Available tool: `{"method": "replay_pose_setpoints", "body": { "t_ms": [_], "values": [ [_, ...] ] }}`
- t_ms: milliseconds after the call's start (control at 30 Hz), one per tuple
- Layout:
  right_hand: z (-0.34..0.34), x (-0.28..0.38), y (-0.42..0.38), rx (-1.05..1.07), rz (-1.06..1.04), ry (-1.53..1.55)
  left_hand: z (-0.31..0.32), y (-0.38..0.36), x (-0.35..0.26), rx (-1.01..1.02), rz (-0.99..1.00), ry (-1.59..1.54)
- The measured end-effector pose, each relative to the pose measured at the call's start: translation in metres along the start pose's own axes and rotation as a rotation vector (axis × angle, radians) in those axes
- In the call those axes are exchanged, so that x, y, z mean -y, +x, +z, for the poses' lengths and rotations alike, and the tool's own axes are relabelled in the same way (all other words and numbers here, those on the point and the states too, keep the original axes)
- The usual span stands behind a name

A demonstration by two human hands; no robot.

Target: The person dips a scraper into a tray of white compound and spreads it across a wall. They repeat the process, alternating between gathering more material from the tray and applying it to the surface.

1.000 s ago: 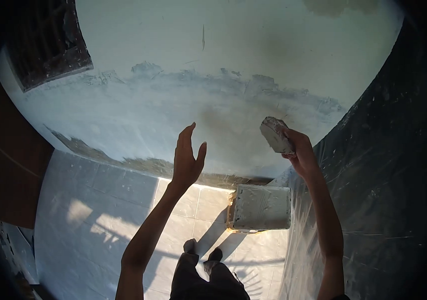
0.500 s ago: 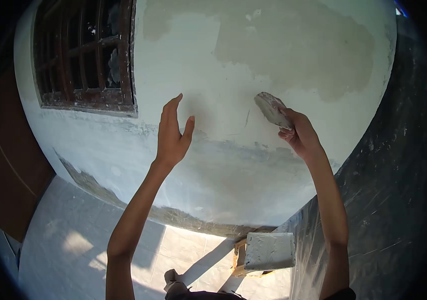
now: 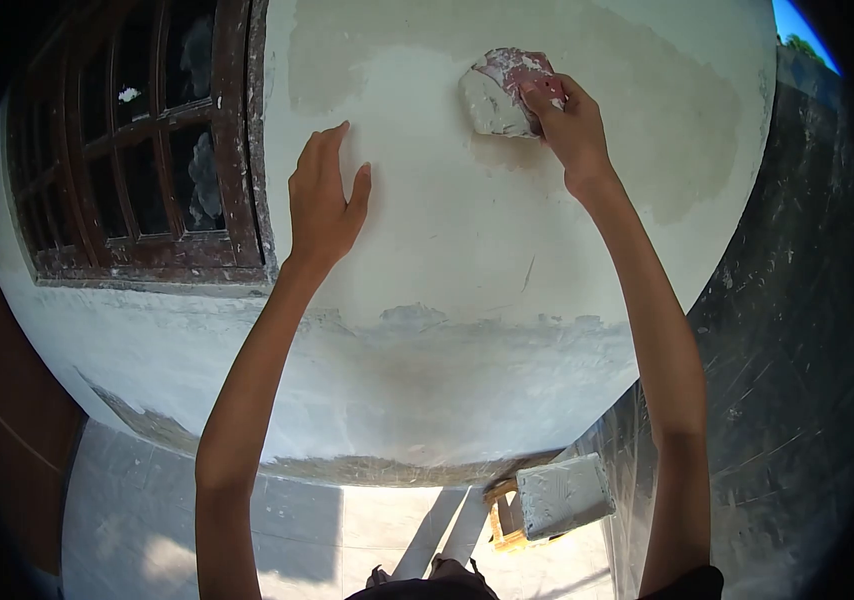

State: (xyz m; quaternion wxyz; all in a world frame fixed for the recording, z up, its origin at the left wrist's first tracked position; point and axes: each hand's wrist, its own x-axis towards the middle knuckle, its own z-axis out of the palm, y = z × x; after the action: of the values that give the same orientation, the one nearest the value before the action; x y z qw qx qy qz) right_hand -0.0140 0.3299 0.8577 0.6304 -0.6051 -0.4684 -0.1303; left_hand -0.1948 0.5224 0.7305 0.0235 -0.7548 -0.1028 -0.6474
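My right hand grips a reddish putty spreader smeared with white plaster, fingers and thumb closed on its right end. The flat blade is held up against the pale wall, over the smooth lighter area beside a grey-beige damp-looking patch. To the left, my left hand is raised close to the wall with thumb and fingers apart, holding nothing. It is just right of the window frame.
A brown wooden window with dark panes fills the upper left. Below right, a plaster-coated board lies on a small wooden stool. Dark sheeting covers the right side. Sunlight falls on the tiled floor.
My right hand has risen with the spreader, whose broad face now shows against the wall. My left hand has also moved up a little, still open. The view has shifted.
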Motion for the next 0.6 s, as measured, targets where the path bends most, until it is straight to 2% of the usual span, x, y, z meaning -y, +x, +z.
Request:
{"method": "replay_pose_setpoints", "body": {
  "t_ms": [33, 67, 133, 167, 233, 367, 433, 467, 533, 600],
  "values": [
    [0.007, 0.001, 0.008, -0.079, -0.221, -0.136, 0.004, 0.008, 0.004, -0.024, 0.027, -0.001],
    [0.012, 0.002, 0.015, -0.078, -0.217, -0.139, 0.01, 0.014, 0.009, -0.021, 0.025, -0.004],
    [0.02, 0.017, 0.023, -0.22, -0.548, -0.452, 0.022, 0.019, 0.017, -0.175, 0.044, 0.063],
    [0.024, 0.022, 0.024, -0.219, -0.546, -0.451, 0.026, 0.018, 0.02, -0.173, 0.043, 0.064],
    [0.032, 0.03, 0.024, -0.332, -0.982, -0.579, 0.033, 0.016, 0.028, -0.196, 0.043, 0.179],
    [0.033, 0.03, 0.018, -0.201, -0.856, -0.755, 0.045, 0.009, 0.043, -0.203, 0.07, 0.3],
    [0.037, 0.006, 0.024, -0.361, -1.112, -0.876, 0.046, 0.007, 0.047, -0.209, 0.115, 0.365],
    [0.039, -0.003, 0.026, -0.362, -1.117, -0.876, 0.047, 0.006, 0.047, -0.214, 0.115, 0.365],
    [0.044, -0.019, 0.017, -0.462, -1.274, -0.856, 0.044, 0.006, 0.046, -0.2, 0.133, 0.353],
    [0.049, -0.037, 0.007, -0.486, -1.29, -0.865, 0.043, 0.004, 0.046, -0.207, 0.135, 0.347]
  ]
}}
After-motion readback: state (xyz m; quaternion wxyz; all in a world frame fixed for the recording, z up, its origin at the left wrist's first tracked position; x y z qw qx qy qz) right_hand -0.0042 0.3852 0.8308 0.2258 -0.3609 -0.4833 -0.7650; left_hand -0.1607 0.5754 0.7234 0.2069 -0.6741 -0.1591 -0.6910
